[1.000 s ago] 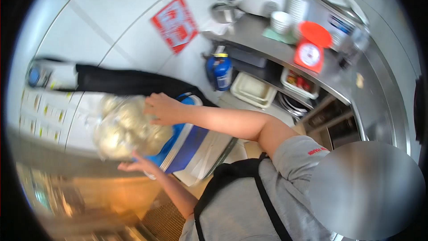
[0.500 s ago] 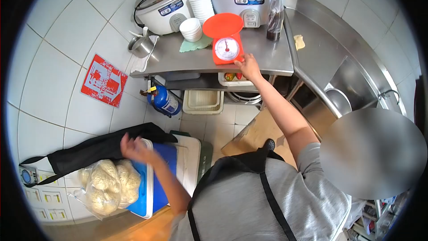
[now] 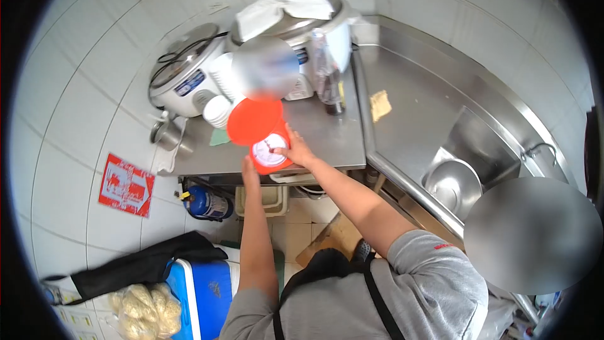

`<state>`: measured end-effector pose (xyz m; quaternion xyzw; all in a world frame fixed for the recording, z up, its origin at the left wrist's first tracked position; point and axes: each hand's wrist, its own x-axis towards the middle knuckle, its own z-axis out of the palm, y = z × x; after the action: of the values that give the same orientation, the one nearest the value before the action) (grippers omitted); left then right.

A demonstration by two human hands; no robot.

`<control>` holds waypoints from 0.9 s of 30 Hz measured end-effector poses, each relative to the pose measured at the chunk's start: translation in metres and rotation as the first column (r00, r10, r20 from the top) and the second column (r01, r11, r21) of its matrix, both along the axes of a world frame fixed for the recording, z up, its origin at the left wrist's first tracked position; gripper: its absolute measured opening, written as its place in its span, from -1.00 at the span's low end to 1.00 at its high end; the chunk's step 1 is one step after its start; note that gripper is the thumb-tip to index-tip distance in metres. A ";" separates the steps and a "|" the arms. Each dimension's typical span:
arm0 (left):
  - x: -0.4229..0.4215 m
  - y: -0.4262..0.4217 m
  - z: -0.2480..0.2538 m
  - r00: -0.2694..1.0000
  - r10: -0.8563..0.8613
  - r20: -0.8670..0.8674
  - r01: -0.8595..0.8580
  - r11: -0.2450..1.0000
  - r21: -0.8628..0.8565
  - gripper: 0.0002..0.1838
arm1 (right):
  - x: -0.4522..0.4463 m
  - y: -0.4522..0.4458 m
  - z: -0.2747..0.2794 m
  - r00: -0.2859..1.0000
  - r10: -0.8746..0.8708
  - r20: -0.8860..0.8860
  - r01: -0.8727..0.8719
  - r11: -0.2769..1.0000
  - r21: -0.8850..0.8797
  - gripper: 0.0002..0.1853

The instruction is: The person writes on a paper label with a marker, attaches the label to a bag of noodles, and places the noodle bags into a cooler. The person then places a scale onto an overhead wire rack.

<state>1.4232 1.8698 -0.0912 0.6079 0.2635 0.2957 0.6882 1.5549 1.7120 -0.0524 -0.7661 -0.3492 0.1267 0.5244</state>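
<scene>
A red kitchen scale point(image 3: 256, 121) with a round pan and a white dial stands near the front edge of the steel counter point(image 3: 314, 141). My right hand point(image 3: 297, 149) grips its right side, with fingers at the dial. On the scale's lower left side, my left hand point(image 3: 250, 173) is closed against the body. White bowls point(image 3: 217, 111) are stacked just behind and left of the pan, over a green cloth point(image 3: 219, 137). A bagged dark bottle point(image 3: 328, 82) stands to the right.
Two large cookers point(image 3: 187, 75) stand at the back. To the right is a sink counter point(image 3: 412, 88) with a yellow scrap point(image 3: 380, 106) and a metal bowl point(image 3: 453, 186). Bagged pale balls point(image 3: 145, 312) rest by a blue cooler point(image 3: 212, 296) at the lower left. A blue extinguisher point(image 3: 206, 204) stands below.
The view has swung from the bag and cooler to the counter. My left hand has left the bag and come to the scale; my right hand has also moved from the bag onto the scale.
</scene>
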 end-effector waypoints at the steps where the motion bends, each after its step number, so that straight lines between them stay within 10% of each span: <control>1: -0.010 -0.021 0.001 0.997 0.057 -0.045 -0.059 0.997 -0.056 -0.42 | 0.003 -0.015 0.000 0.998 0.061 0.010 -0.061 0.998 -0.001 0.11; 6: -0.040 -0.100 0.001 0.866 -0.185 0.465 0.459 0.663 -0.592 -0.37 | -0.036 -0.094 -0.017 0.980 0.167 0.108 -0.179 0.977 0.113 0.04; 9: -0.055 -0.133 -0.018 0.763 -0.346 0.546 0.638 0.545 -0.544 -0.38 | -0.070 -0.146 -0.039 0.953 0.116 0.281 -0.184 0.956 0.228 -0.02; 18: -0.014 -0.302 0.057 0.294 -0.851 0.435 0.900 0.094 -0.425 -0.34 | -0.183 -0.374 0.061 0.957 -0.251 -0.143 0.288 0.882 0.374 -0.09; 24: 0.003 -0.446 0.133 0.018 -0.910 0.413 0.970 -0.083 -0.226 -0.26 | -0.250 -0.489 0.095 0.724 -0.498 -0.477 0.680 0.398 0.616 -0.29; 27: -0.004 -0.513 0.189 -0.254 -0.854 0.454 0.950 -0.308 -0.048 -0.24 | -0.253 -0.534 0.131 0.663 -0.558 -0.499 0.563 -0.066 0.823 -0.43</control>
<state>1.4192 1.3572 0.0974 0.3821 -0.3459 -0.3499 0.7823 1.3015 1.1780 0.0787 -0.3498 0.0004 -0.3379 0.8738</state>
